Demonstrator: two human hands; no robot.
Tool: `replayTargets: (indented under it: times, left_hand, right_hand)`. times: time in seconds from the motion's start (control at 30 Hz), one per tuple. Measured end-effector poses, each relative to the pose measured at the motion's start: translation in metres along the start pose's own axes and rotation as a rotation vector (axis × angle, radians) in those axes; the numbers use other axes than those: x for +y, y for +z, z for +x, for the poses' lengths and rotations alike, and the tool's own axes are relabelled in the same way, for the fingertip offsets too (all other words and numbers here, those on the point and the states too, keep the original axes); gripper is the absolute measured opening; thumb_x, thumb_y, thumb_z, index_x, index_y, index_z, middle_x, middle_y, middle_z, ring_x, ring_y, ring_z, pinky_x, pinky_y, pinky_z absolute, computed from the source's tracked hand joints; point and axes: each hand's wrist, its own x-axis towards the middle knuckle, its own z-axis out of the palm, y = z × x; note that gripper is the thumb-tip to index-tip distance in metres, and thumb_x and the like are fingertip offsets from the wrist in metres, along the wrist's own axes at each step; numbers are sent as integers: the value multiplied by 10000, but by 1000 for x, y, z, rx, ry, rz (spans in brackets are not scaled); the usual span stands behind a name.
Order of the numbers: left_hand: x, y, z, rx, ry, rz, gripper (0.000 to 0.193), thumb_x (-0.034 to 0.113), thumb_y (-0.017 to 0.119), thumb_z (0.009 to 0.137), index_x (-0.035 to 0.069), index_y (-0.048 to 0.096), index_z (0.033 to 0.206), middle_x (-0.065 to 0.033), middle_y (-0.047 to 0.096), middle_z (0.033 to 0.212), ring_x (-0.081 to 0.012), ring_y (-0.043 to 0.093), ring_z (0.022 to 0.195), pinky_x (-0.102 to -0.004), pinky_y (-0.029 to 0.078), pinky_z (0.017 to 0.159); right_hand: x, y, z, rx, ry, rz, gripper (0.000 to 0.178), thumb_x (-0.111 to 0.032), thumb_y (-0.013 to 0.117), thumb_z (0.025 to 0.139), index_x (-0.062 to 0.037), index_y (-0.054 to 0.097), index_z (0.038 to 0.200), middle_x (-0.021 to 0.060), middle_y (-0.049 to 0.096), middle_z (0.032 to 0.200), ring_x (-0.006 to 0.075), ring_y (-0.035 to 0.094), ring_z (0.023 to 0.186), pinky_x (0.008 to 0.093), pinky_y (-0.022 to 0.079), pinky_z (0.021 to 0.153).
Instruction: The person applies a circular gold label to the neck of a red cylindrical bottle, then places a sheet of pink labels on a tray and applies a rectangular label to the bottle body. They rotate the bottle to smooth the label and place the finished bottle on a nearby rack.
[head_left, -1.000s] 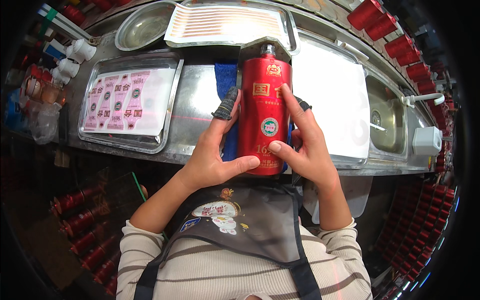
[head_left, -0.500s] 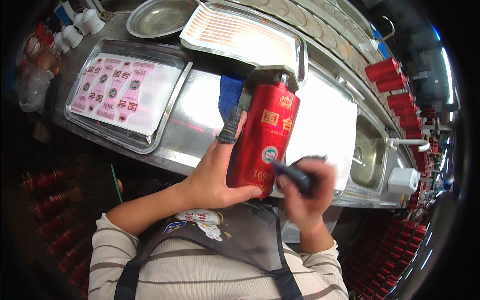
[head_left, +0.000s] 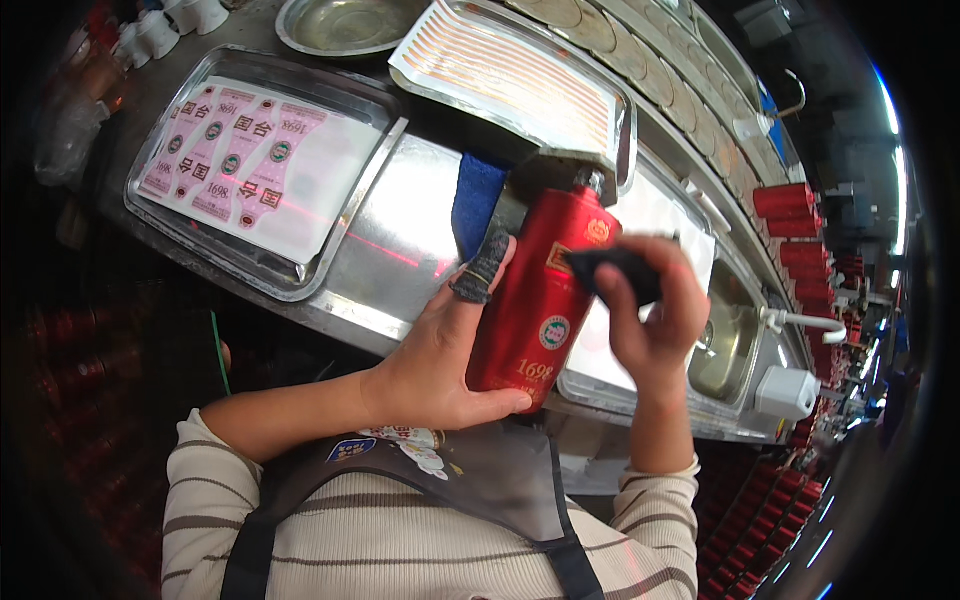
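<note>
A red bottle [head_left: 540, 290] with gold lettering and a small round green-and-white emblem tilts in front of me, its neck pointing away. My left hand [head_left: 445, 350] is wrapped round its left side, thumb near the base; a dark grey finger cot [head_left: 483, 268] covers one finger. In my right hand [head_left: 665, 305] is a dark, flat-edged tool [head_left: 622, 276], blurred, probably a scraper. Its tip meets or hovers just over the gold lettering on the bottle's upper half; contact is hard to tell. Beyond the bottle's neck is a block-like stand [head_left: 560, 160], partly hidden.
At left, a metal tray [head_left: 290, 285] holds a sheet of pink labels [head_left: 235, 150]. Another tray [head_left: 625, 150] behind carries an orange-striped sheet [head_left: 520, 75]. A metal bowl [head_left: 345, 45], blue cloth [head_left: 477, 205], sink [head_left: 725, 345] and red bottles [head_left: 785, 205] surround the bench.
My right hand has moved the dark tool from the bottle's lower part up to the gold lettering. My left hand keeps its hold; the whole view has shifted slightly.
</note>
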Motion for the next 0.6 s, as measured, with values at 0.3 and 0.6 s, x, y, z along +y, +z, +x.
replayTargets:
  times: [0.3,0.6]
  left_hand:
    - [2,3,3,-51,-9,-142,1252,310,879,738,-38,28,1588,-287,187,1620,-420,262,1491,-457,238,1212]
    - [-3,-16,-24,-165,-56,-335,905,-3,517,827,-90,8,1570,-270,66,1670,-337,93,1564,-423,81,1254]
  right_hand:
    - [10,-7,31,77,-178,-320,265,90,704,750,-39,668,979,106,645,829,292,630,730,365,524,645]
    - [-51,8,-53,-110,-363,28,238,-96,722,752,-90,761,987,18,565,781,209,584,753,348,528,684]
